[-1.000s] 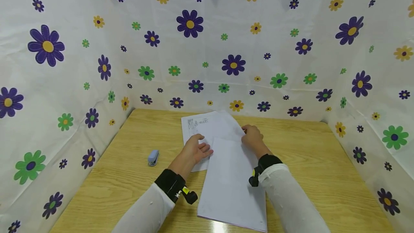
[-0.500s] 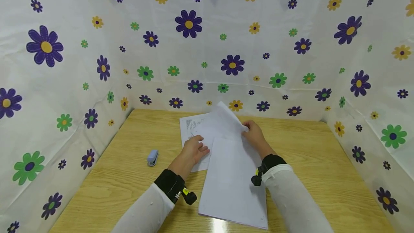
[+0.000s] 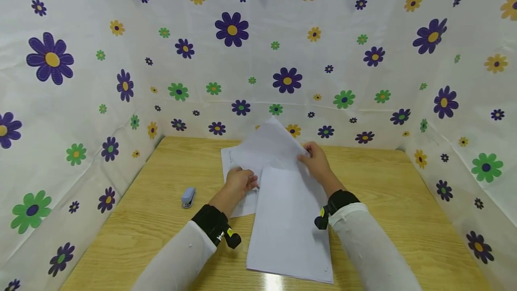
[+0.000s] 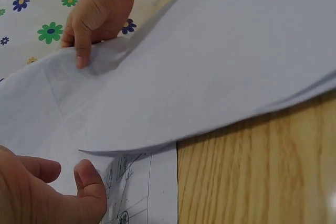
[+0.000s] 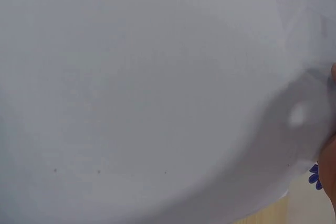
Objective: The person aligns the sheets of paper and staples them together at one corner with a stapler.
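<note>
My right hand [image 3: 317, 161] pinches the right edge of a raised white sheet of paper [image 3: 271, 145], thumb on the near face. The sheet's top corner stands up against the patterned cloth. In the left wrist view the right hand [image 4: 100, 22] shows at that edge. My left hand [image 3: 238, 185], thumb and fingers bent and apart, is over a printed sheet [image 3: 246, 208] lying partly under the raised one. A blank white sheet stack [image 3: 292, 223] lies in front, reaching toward the table's near edge. White paper [image 5: 157, 87] fills most of the right wrist view.
A small light-blue stapler [image 3: 188, 196] rests on the wooden table [image 3: 383, 201], left of the papers. White cloth with printed flowers [image 3: 258, 57] encloses the table at the back and both sides.
My right hand has lifted the sheet's edge up and slightly back, raising its top corner. The left hand has shifted slightly left, its fingers bending more. The stapler has stayed in place.
</note>
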Demonstrator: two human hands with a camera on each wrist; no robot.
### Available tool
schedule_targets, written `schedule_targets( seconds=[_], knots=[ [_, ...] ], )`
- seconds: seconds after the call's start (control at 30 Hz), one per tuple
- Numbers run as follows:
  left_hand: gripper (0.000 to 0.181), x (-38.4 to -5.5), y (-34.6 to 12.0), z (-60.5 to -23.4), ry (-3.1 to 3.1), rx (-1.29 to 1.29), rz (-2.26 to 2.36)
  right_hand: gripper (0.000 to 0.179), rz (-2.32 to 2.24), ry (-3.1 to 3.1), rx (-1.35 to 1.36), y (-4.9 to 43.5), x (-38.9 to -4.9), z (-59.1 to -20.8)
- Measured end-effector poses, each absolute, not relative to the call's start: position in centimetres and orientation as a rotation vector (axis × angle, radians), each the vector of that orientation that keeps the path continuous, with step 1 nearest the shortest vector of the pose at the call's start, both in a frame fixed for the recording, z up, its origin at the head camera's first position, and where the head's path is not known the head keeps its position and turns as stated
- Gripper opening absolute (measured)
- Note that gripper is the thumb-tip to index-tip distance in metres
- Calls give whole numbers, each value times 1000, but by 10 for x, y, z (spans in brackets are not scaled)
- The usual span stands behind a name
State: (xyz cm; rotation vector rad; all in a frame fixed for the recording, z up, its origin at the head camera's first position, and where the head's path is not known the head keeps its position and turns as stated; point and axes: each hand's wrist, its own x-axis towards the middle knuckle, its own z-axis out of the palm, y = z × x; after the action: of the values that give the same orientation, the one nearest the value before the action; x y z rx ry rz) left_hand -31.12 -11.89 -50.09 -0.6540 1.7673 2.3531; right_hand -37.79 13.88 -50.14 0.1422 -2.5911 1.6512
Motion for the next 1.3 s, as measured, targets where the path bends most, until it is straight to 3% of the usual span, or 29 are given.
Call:
schedule_targets(
  seconds=[0.17,0.47,0.73,1.3],
  knots=[
    [36,-320,-121,-503,2145,-580,2222,27,1663,-2527,160,143,-378,-494],
    [16,-335,-117,-496,2593,-431,2098,26,1663,-2431,139,149,-377,-482],
    [18,-339,-112,-477,2662,-310,2216,18,1533,-2365,158,154,-374,-468],
    [18,-328,-120,-430,2704,197,2418,15,1492,-2309,232,156,-362,-445]
  ],
)
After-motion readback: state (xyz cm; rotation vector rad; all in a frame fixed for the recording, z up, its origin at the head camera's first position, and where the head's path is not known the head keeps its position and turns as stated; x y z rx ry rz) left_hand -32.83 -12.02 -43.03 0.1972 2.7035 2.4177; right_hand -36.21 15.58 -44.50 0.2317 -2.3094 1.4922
